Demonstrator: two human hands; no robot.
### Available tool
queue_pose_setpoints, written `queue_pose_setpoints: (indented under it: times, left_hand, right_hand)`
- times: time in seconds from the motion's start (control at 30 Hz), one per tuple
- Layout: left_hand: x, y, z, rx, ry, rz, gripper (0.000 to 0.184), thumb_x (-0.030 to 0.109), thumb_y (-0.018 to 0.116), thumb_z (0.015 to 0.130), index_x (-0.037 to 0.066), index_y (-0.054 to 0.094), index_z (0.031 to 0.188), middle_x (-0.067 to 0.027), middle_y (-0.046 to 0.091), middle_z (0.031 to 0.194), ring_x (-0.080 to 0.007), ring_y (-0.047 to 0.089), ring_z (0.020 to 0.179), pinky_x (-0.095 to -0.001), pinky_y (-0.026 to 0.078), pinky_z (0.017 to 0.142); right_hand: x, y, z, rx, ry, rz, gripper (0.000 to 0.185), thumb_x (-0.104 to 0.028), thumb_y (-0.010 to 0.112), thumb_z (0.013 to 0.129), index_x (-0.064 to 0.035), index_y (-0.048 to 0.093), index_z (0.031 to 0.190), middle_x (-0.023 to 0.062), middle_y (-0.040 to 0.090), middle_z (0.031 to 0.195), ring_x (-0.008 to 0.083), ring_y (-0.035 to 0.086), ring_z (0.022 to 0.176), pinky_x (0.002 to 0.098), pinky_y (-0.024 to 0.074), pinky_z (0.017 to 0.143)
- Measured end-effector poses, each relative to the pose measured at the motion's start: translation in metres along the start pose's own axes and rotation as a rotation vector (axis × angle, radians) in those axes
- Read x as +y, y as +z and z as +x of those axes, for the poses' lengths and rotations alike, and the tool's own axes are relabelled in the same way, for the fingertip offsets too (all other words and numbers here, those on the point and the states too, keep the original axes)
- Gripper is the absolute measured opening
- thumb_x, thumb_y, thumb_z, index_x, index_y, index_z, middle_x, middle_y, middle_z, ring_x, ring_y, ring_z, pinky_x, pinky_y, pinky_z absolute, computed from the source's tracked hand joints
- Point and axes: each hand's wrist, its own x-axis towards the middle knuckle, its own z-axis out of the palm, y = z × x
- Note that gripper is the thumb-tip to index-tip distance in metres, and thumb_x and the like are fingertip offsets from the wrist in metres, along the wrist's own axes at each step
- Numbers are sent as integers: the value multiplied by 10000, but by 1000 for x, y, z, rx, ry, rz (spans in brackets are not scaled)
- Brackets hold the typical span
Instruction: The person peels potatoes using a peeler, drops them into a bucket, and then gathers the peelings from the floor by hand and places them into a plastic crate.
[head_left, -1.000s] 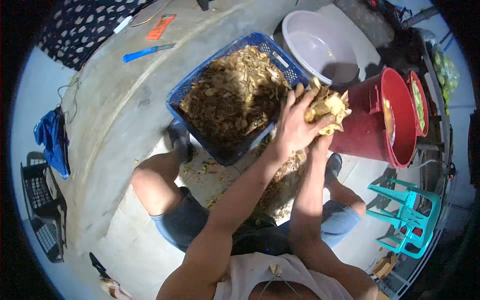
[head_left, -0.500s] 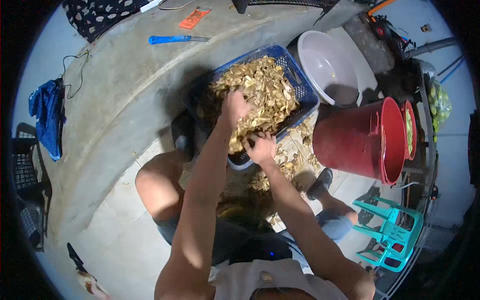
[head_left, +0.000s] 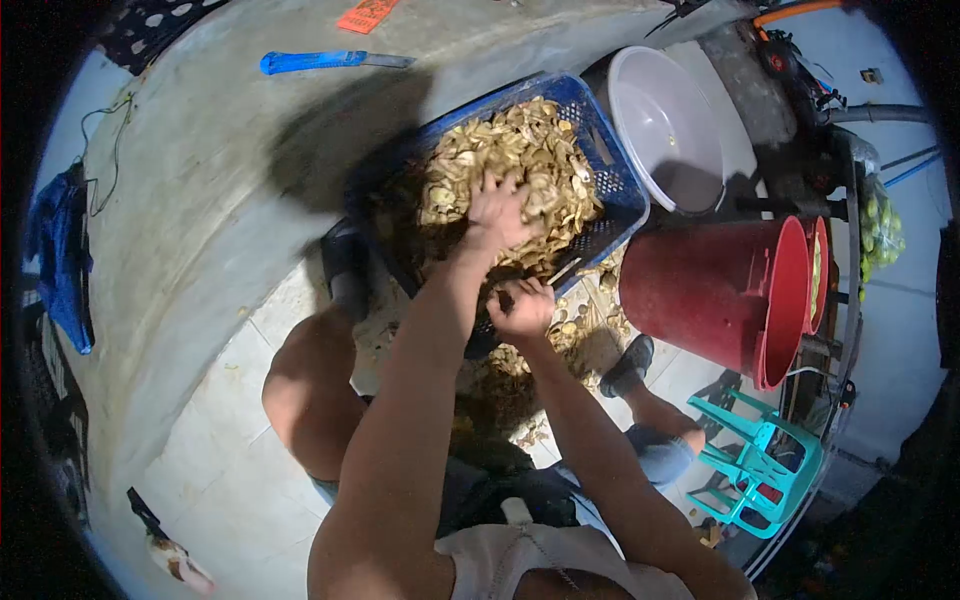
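A blue plastic basket (head_left: 620, 222) stands tilted in front of me, heaped with thin yellow-brown slices (head_left: 545, 150); I cannot tell what they are cut from. My left hand (head_left: 500, 212) lies on the heap, fingers spread and slightly blurred, slices under its palm. At the basket's near side, my right hand (head_left: 524, 308) has its fingers curled over the rim. Dark shadow covers the basket's left part and near corner.
A utility knife (head_left: 315, 62) and an orange tag (head_left: 368, 14) lie on the concrete ledge (head_left: 220, 150). A pale basin (head_left: 665, 120), a red bucket (head_left: 700, 295) and a green stool (head_left: 755, 460) stand to the right. Loose slices (head_left: 575, 335) litter the tiles.
My left hand has moved right across the heap, its fingers spreading out. My right hand has curled at the near rim. The heap has shifted away from the near corner.
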Motion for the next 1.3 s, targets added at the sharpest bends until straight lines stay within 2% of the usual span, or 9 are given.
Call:
queue_pose_setpoints:
  times: [0.13,0.3,0.33,0.4,0.57,0.83,1.1,1.13,1.3]
  left_hand:
    - [29,40,-12,-86,76,-16,797,744,456,773,283,416,1422,-53,337,1497,-378,132,1427,-614,74,1128]
    - [13,-19,17,-157,89,-371,672,495,638,814,216,442,1394,-189,326,1434,-384,476,1232,-560,439,981]
    - [11,-36,17,64,66,-221,663,479,635,830,193,438,1395,-191,344,1410,-374,432,1267,-537,401,1035]
    - [-7,-56,34,48,56,-82,743,537,629,810,215,380,1432,-171,284,1492,-376,255,1382,-568,250,1118]
    - [-65,-1,52,283,-29,-7,868,651,571,795,154,326,1462,-139,259,1524,-399,201,1401,-575,167,1138]
    - [-37,25,17,74,-106,-189,824,623,572,821,74,399,1411,-264,302,1457,-418,254,1372,-470,267,1127]
    - [-13,47,-28,-183,-103,-242,852,644,474,843,169,225,1505,-169,156,1558,-379,146,1427,-473,178,1160]
    - [-8,38,-37,-217,-121,-227,803,677,381,891,148,273,1486,-200,234,1527,-379,295,1377,-436,271,1135]
    - [-22,9,-74,-102,143,-407,550,502,490,931,121,525,1326,-160,444,1419,-349,521,1207,-428,396,1055]
  right_hand:
    - [-8,-10,3,76,-33,15,188,-264,660,672,-102,677,765,75,673,777,302,611,743,409,440,695]
    - [-1,-2,-3,45,-6,-12,175,-284,644,692,-117,679,728,85,669,741,310,618,757,419,437,722]
    - [-4,-5,-2,28,21,-2,174,-289,647,692,-119,679,716,95,670,729,315,620,754,421,432,722]
    - [-9,-11,-3,52,28,6,160,-280,641,690,-124,675,703,93,665,720,307,617,750,418,432,718]
    - [-6,-10,2,53,18,7,209,-299,635,681,-97,671,719,95,657,737,301,607,770,418,433,719]
    - [-1,-8,2,80,-3,12,195,-290,630,685,-97,653,700,88,660,736,286,601,745,423,432,696]
    - [-4,-11,-7,-43,77,-28,215,-319,624,715,-129,703,776,105,686,813,296,616,852,398,411,800]
    - [-7,-15,-5,-63,97,-12,204,-321,628,712,-143,707,775,103,686,810,293,616,847,397,412,801]
    - [-3,-30,-11,-86,276,233,179,-226,620,761,-89,712,831,137,673,792,290,618,780,374,464,749]
